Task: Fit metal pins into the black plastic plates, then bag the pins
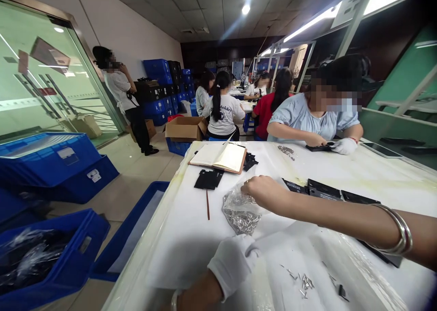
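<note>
A clear plastic bag [239, 201] full of small silvery metal pins lies on the white-covered table. My right hand [262, 190], bare and with bangles at the wrist, has its fingers closed on the bag's upper part. Just below the bag is my left hand [234, 261] in a white glove, its fingers curled; whatever they hold, if anything, is hidden. Several loose metal pins [306, 282] are scattered on the table at the lower right, beside a small black piece [342, 293]. Flat black parts [324, 189] lie in a row behind my right forearm.
An open notebook [220, 157] lies at the far left of the table, near black plates [208, 179] and a thin brown strip [207, 205]. Opposite, a co-worker [310, 119] handles a dark part near a small heap of pins [286, 152]. Blue crates [51, 261] stand on the floor at left.
</note>
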A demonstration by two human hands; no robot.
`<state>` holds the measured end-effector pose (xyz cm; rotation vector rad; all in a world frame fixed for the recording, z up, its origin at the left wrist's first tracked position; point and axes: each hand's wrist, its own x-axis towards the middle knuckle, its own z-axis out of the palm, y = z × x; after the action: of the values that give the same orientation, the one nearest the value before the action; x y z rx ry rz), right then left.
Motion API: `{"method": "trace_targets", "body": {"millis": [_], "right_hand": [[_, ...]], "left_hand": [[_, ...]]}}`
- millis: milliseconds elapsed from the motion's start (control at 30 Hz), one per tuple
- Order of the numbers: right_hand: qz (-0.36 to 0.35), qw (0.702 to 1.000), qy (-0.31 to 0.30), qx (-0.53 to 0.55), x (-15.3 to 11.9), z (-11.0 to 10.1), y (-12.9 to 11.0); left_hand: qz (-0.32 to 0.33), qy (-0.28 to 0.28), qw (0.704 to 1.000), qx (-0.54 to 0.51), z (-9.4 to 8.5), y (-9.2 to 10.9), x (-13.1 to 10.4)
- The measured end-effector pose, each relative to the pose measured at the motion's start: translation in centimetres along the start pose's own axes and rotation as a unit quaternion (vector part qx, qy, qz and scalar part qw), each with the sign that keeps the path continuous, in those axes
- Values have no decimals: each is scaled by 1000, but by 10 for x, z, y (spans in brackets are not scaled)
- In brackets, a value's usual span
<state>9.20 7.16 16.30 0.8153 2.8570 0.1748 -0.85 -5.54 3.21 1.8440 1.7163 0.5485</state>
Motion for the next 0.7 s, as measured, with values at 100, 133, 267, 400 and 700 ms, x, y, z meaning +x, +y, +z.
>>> {"method": "trace_targets", "body": {"millis": [100,133,267,400,700], "right_hand": [[5,1000,10,-1,0,1,1],[5,1000,11,-1,0,0,2],[-16,1000,9,6,-2,-1,5],[-41,999,15,29,0,5,8],[-14,926,197,321,-72,-21,25]], "left_hand": [[-17,-4,1000,-9,-1,2,0],[-23,-5,1000,-13,-2,3,-1],[-16,-8,1000,-8,-2,3,-1],[7,12,1000,1,3,-3,2],[-23,24,994,-106,8,-9,7]]}}
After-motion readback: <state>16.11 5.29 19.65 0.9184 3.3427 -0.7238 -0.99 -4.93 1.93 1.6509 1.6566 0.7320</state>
